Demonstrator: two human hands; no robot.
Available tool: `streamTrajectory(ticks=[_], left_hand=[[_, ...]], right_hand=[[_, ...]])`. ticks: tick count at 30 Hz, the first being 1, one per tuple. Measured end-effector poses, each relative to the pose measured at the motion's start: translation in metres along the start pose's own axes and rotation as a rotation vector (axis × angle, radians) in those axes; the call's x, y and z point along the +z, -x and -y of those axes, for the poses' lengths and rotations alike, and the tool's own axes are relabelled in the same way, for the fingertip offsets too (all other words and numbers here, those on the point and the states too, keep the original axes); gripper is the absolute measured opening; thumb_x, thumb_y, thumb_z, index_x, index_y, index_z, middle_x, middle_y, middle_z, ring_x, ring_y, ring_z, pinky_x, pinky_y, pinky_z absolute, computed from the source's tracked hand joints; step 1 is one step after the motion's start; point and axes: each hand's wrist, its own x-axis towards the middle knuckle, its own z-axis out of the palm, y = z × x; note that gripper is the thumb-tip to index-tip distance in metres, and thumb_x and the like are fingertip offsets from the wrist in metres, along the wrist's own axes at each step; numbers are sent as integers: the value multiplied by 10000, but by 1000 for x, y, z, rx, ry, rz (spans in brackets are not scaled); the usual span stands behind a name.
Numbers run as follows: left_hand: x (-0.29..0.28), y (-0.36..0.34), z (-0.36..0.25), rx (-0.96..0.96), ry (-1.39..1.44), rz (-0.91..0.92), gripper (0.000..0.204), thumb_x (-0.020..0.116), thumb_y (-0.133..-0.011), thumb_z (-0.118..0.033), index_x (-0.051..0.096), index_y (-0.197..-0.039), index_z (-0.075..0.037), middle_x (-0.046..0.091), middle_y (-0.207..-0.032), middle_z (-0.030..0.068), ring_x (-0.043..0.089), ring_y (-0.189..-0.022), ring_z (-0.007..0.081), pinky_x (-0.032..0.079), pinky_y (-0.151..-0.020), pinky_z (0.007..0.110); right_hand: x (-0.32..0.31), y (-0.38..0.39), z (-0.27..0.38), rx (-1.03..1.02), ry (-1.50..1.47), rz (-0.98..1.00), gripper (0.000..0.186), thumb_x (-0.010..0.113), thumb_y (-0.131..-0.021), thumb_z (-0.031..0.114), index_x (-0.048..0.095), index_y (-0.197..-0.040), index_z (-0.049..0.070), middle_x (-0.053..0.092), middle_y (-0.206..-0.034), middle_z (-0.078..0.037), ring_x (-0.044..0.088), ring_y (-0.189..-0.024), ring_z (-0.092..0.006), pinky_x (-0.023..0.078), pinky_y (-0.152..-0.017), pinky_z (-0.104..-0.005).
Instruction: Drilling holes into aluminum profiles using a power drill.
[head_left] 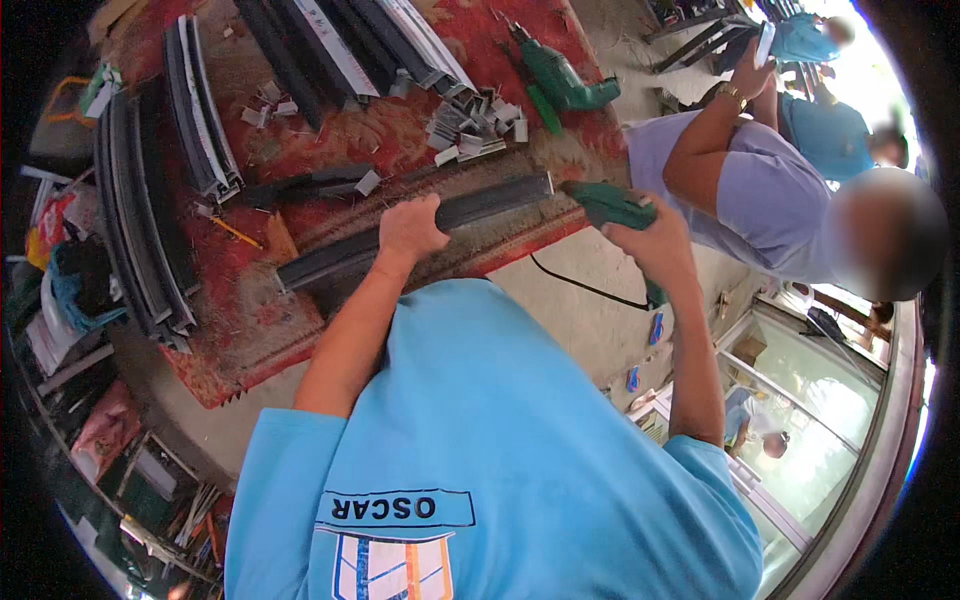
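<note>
My left hand (412, 230) is closed over a short dark metal profile (492, 200), which lies along the near edge of the table. In my right hand (660, 245) is a green power drill (604, 203), gripped by its handle. Its front end points left at the profile's right end; I cannot tell whether they touch. A dark cord (590, 284) hangs below the drill and curves left under the table edge.
Long dark profiles (135, 215) lie at the table's left, and more at the far side. Small cut metal pieces (478, 125) are heaped near a second green drill (562, 78). A yellow pencil-like stick (236, 232) lies nearby. A person in lilac (765, 190) stands at the right.
</note>
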Motion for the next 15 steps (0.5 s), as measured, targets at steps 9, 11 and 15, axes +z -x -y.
streamTrajectory(ticks=[9,11,15], left_hand=[[2,11,-5,45,-42,-182,844,849,-622,-573,631,-1296,-115,621,-1225,114,548,-1207,327,436,-970,551],[-5,17,-6,11,-37,-144,885,852,-605,-618,635,-1298,-112,608,-1246,113,522,-1223,326,403,-989,561],[-3,30,15,114,-103,-262,843,826,-631,-640,660,-1269,-115,623,-1223,105,543,-1165,314,402,-970,550]], right_hand=[[13,68,53,-135,-95,-80,666,872,-709,262,659,-1281,-6,747,-1056,-129,694,-943,-187,547,-872,-338],[28,80,72,-155,-149,-22,678,876,-710,244,645,-1288,-27,746,-1060,-122,688,-955,-175,547,-876,-330],[68,86,119,-254,-288,91,719,880,-715,226,607,-1317,-55,753,-1078,-122,690,-961,-156,552,-874,-322]])
